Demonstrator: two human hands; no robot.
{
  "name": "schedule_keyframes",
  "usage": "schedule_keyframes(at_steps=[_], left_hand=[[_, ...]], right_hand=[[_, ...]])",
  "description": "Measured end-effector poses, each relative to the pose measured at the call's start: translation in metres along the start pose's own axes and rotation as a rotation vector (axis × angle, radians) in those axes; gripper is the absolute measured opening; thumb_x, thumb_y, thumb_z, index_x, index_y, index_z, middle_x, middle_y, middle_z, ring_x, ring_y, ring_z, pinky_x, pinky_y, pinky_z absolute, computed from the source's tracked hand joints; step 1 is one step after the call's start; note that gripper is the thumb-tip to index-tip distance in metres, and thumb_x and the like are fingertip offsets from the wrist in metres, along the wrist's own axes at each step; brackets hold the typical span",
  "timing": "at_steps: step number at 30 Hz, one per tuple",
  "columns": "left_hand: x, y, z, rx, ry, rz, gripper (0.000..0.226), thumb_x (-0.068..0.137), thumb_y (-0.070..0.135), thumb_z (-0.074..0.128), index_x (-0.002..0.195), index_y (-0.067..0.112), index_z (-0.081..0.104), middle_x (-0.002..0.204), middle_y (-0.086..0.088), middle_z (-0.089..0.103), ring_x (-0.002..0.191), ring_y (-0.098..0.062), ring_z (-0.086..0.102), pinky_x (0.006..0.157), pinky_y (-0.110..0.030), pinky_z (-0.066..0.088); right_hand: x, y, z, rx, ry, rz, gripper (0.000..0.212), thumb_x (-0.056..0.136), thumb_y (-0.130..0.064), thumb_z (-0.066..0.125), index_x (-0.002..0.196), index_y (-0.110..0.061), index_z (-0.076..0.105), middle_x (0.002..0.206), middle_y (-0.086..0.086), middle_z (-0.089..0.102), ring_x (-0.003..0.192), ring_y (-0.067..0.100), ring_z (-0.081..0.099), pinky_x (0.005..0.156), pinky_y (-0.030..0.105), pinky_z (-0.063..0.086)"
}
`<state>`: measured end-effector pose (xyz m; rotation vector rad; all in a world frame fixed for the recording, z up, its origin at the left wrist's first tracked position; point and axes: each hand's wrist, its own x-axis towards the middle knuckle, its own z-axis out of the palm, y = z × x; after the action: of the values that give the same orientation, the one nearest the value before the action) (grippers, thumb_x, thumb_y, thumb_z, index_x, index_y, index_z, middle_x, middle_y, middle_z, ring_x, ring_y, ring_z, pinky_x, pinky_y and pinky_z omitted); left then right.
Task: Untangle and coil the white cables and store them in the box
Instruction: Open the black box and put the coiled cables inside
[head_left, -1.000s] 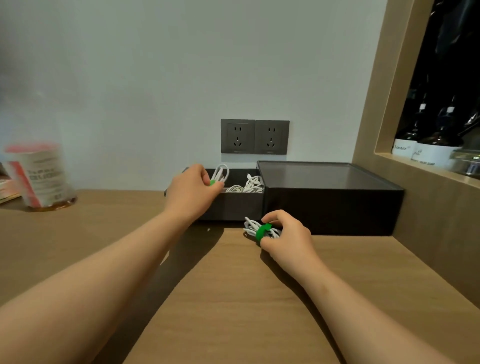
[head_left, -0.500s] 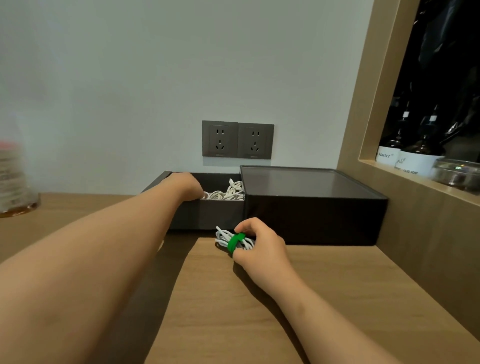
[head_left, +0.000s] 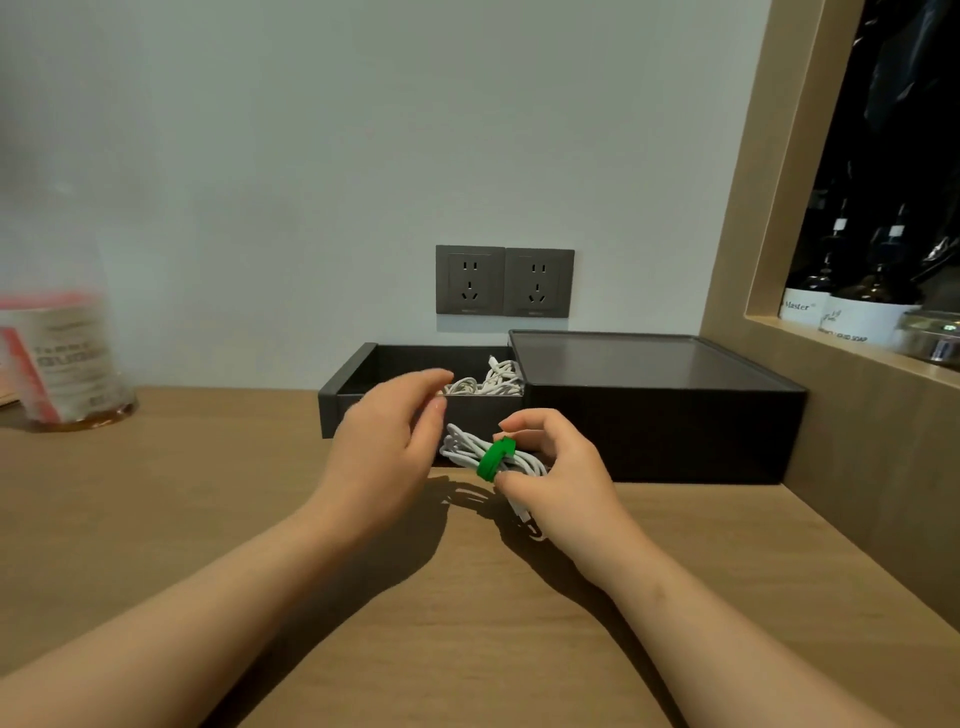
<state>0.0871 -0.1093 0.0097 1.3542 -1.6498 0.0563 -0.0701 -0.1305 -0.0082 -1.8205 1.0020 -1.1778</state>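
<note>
Head view, left to right. A blurred jar (head_left: 57, 358) stands at the far left of the table (head_left: 156, 519). The left hand (head_left: 387, 447), which half a second ago reached into the open tray of the box (head_left: 353, 374) and a second ago carried a coil there, is now drawn back in front of it, fingers loosely extended and empty. That coil presumably lies among the stored cables (head_left: 488, 382) piled at the tray's right end. Just in front of the tray, the cable bundle (head_left: 462, 447), bound by a green strap (head_left: 493, 458), sits lifted slightly off the table, pinched between thumb and fingers of the right hand (head_left: 556, 478). To the right lies the box's closed section (head_left: 649, 410). One coil is stowed; this bundle appears next.
</note>
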Motion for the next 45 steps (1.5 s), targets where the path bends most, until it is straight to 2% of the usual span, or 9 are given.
schedule_keyframes(at_steps=[4,8,15,21,25,28,37,42,45], left_hand=[[-0.015,-0.009,-0.002,0.028,-0.272,-0.017,0.043,0.096,0.022,0.049,0.139,0.028,0.041,0.124,0.015,0.048,0.111,0.003,0.043,0.094,-0.016,0.038],[-0.014,-0.017,-0.004,-0.056,-0.401,-0.118,0.028,0.091,0.025,0.057,0.118,0.032,0.058,0.101,0.018,0.059,0.094,-0.001,0.059,0.078,-0.011,0.048],[-0.011,-0.015,-0.010,-0.390,-0.310,-0.265,0.012,0.081,0.019,0.068,0.088,0.029,0.066,0.083,0.008,0.068,0.075,-0.007,0.065,0.059,-0.015,0.051],[0.006,-0.006,-0.017,-0.706,0.024,-0.397,0.008,0.077,0.013,0.072,0.076,0.014,0.065,0.081,-0.001,0.070,0.082,-0.016,0.067,0.068,-0.023,0.053],[0.034,-0.007,-0.019,-0.373,0.319,-0.282,0.014,0.076,0.027,0.077,0.077,0.020,0.065,0.078,0.001,0.068,0.079,-0.017,0.065,0.072,-0.030,0.054],[0.057,-0.019,-0.011,-0.103,0.347,-0.291,0.019,0.078,0.033,0.075,0.076,0.017,0.064,0.076,0.002,0.064,0.074,-0.016,0.057,0.065,-0.028,0.043],[0.095,-0.048,0.021,0.470,0.035,-0.414,0.025,0.086,0.033,0.067,0.092,0.009,0.064,0.092,-0.012,0.064,0.080,-0.027,0.054,0.063,-0.032,0.040],[0.097,-0.045,0.020,0.753,-0.114,-0.468,0.046,0.091,0.053,0.051,0.070,0.013,0.052,0.072,-0.004,0.055,0.081,-0.027,0.058,0.078,-0.032,0.035],[0.097,-0.046,0.017,0.795,-0.140,-0.456,0.039,0.097,0.043,0.045,0.069,0.016,0.049,0.067,-0.002,0.048,0.076,-0.025,0.051,0.077,-0.032,0.030]], right_hand=[[-0.002,-0.002,0.000,0.106,-0.063,0.034,0.042,0.080,0.004,0.066,0.099,-0.032,0.054,0.104,-0.011,0.062,0.091,0.000,0.057,0.054,0.003,0.044],[-0.002,0.001,0.000,0.141,-0.081,0.066,0.045,0.078,0.003,0.068,0.099,-0.035,0.056,0.109,-0.005,0.063,0.095,0.010,0.061,0.058,0.012,0.051],[0.001,0.002,-0.002,0.240,0.009,0.046,0.038,0.080,-0.002,0.070,0.101,-0.031,0.058,0.109,-0.005,0.062,0.096,0.014,0.063,0.071,0.024,0.058],[0.002,0.002,-0.003,0.239,0.093,-0.023,0.024,0.087,-0.016,0.063,0.101,-0.034,0.054,0.110,-0.006,0.058,0.093,0.016,0.062,0.063,0.021,0.056],[0.007,0.007,-0.004,0.089,0.203,-0.076,0.021,0.089,-0.016,0.061,0.097,-0.035,0.054,0.101,-0.010,0.058,0.092,0.018,0.060,0.070,0.028,0.055],[0.008,0.007,-0.005,0.032,0.206,-0.083,0.022,0.088,-0.016,0.061,0.095,-0.036,0.053,0.099,-0.012,0.058,0.092,0.013,0.058,0.079,0.034,0.054],[0.009,0.011,-0.006,-0.088,0.090,-0.064,0.018,0.090,-0.021,0.059,0.101,-0.033,0.053,0.092,-0.015,0.057,0.082,0.004,0.056,0.069,0.018,0.051],[0.010,0.013,-0.005,-0.178,0.084,-0.039,0.012,0.092,-0.025,0.055,0.101,-0.033,0.052,0.089,-0.018,0.055,0.082,0.002,0.054,0.069,0.016,0.047],[0.010,0.014,-0.005,-0.188,0.079,-0.023,0.010,0.093,-0.026,0.054,0.100,-0.033,0.052,0.089,-0.018,0.054,0.086,0.002,0.054,0.072,0.018,0.047]])
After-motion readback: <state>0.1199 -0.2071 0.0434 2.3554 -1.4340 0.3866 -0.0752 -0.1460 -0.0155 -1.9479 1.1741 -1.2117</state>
